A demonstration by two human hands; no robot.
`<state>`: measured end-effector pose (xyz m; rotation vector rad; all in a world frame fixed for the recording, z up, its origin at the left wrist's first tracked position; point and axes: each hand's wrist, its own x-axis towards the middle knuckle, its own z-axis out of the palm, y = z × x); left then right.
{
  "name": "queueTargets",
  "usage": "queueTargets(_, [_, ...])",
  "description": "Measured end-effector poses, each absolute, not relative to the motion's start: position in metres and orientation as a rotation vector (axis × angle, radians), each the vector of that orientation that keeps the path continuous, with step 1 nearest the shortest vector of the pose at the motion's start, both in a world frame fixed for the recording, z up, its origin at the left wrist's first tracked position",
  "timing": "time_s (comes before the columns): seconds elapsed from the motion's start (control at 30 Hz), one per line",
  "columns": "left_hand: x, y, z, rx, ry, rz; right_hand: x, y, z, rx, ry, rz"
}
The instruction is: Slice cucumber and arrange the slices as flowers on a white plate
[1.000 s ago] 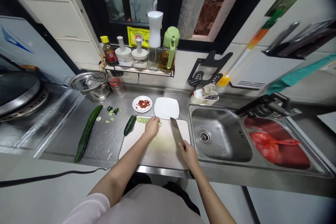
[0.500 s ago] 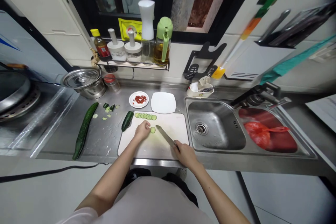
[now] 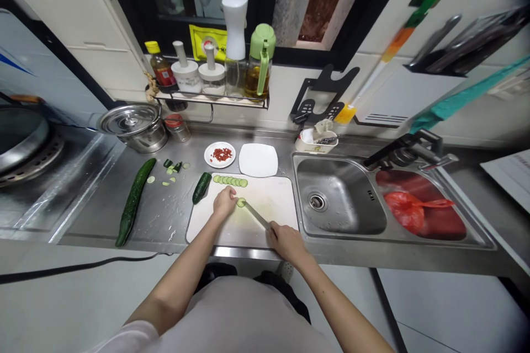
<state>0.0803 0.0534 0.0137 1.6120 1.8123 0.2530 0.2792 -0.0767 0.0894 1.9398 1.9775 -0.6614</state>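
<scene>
In the head view my left hand (image 3: 224, 202) rests over the white cutting board (image 3: 265, 190), fingers curled closed, fingertips at the left edge of a single cucumber slice (image 3: 240, 202). My right hand (image 3: 285, 241) is wrapped round the handle of a knife (image 3: 257, 216). The blade points up and left, its tip at the slice's right side. Along the board's top edge lies an overlapping row of cucumber slices (image 3: 231, 181). A cut length of dark green cucumber (image 3: 202, 188) sits at the board's upper left edge.
Left on the steel counter are a whole cucumber (image 3: 136, 201) and small cucumber scraps (image 3: 173, 167). Behind the board stand a plate of chopped red pieces (image 3: 221, 154) and a white square plate (image 3: 258, 160). A lidded pot (image 3: 143, 129) is back left; the sink (image 3: 339, 198) is right.
The knife has swung its tip left and down to meet the slice, and my right hand has shifted slightly left. My left hand stays beside the slice.
</scene>
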Motion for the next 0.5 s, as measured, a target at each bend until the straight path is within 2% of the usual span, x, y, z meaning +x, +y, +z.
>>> queueTargets(0.5, [0.079, 0.056, 0.014, 1.583, 1.812, 0.202, 0.279, -0.066, 0.089, 1.833, 1.962, -0.711])
